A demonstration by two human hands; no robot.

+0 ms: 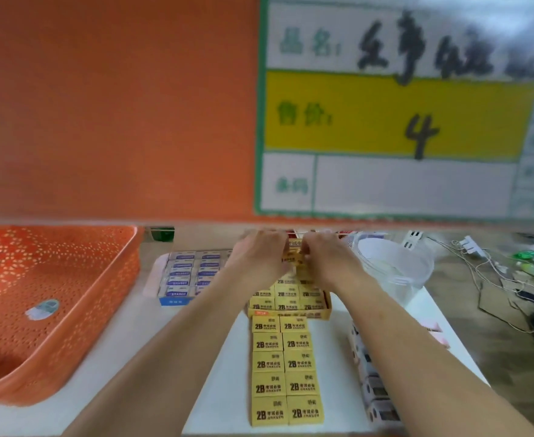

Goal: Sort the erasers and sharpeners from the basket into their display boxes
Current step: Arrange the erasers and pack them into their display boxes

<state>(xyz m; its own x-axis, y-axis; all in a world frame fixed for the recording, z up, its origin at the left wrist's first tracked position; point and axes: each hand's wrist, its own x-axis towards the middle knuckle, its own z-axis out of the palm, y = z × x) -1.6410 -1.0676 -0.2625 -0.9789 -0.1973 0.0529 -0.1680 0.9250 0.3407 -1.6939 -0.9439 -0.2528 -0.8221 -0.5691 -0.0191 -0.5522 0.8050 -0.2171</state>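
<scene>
Orange basket [70, 310], at 9 o'clock of the yellow display box [289, 314], holds one small wrapped item [42, 309]. Two columns of loose 2B erasers [286, 373] lie at 6 o'clock of that box; blue eraser box [174, 300] at 10 o'clock. Left hand [259, 253] and right hand [325, 257], fingers curled, together pinch a yellow eraser [294, 258] over the box's 12 o'clock end

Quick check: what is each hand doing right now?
Left hand: fingers curled on the yellow erasers.
Right hand: pinching the same yellow erasers.
</scene>
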